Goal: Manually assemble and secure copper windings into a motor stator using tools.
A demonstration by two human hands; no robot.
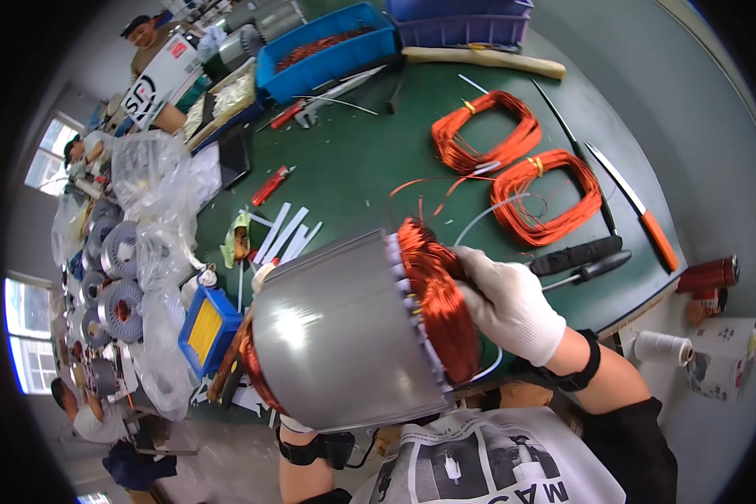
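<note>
A large grey cylindrical motor stator [336, 328] lies on its side, tilted, at the near edge of the green table. Orange-red copper windings [437, 311] bulge from its right end, and more copper shows at its left end. In a white glove, my right hand [512, 307] grips the right-hand winding, its fingertips partly hidden at the opening. Of my left hand [296, 426], only the glove's cuff shows below the stator; its fingers are hidden. Two tied coils of copper wire, an upper one [445, 151] and a lower one [590, 197], lie beyond my right hand.
On the right lie an orange-handled blade [659, 239] and a black-handled screwdriver [605, 265]. A wooden stick [487, 59] lies before blue and purple bins. Left are white strips [281, 231], a red-handled tool [270, 186] and a blue box [195, 357]. Other people work at far left.
</note>
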